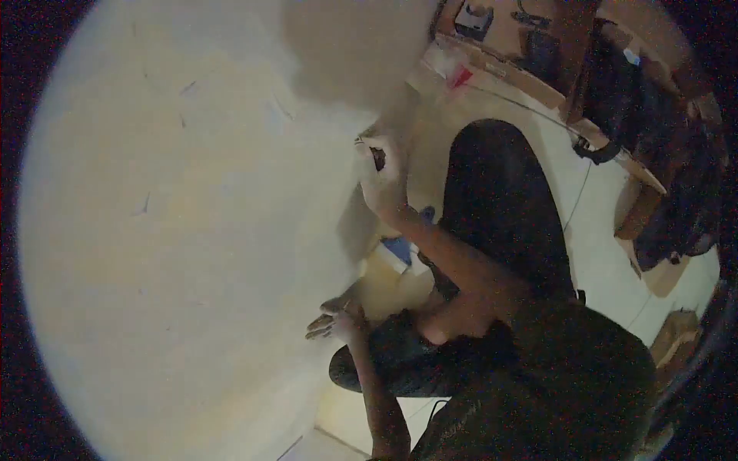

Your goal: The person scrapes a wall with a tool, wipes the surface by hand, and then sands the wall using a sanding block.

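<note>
Work at the right edge of the wall [192,230], where the pale face turns its corner. Find the right hand [382,180] raised there, fingers curled shut round a small dark tool [378,157]; cannot tell the tool's kind or how far its tip touches the plaster. Find the left hand [334,319] lower on the same edge, open, fingers spread and laid flat on the wall, well apart from the right.

Judging by this, treat the step as working the tool along the corner. Hold the tool square to the edge, not tilted, so as not to gouge or skid off onto the far side. Press lightly and evenly; steer from the wrist with the forearm close to the wall. Use the flat left palm as a brace only, clear of the tool's line, and lean no weight through it. Watch the shadow cast over the upper wall: turn the head a little so that the tip shows plainly.

Mind the crouch. Set the bent knee [492,192] steady beside the corner, away from the blue thing [400,247] at the foot of the wall. Stay off the thin cable [573,207] trailing over the floor [600,253] toward the boxes [530,77].
</note>
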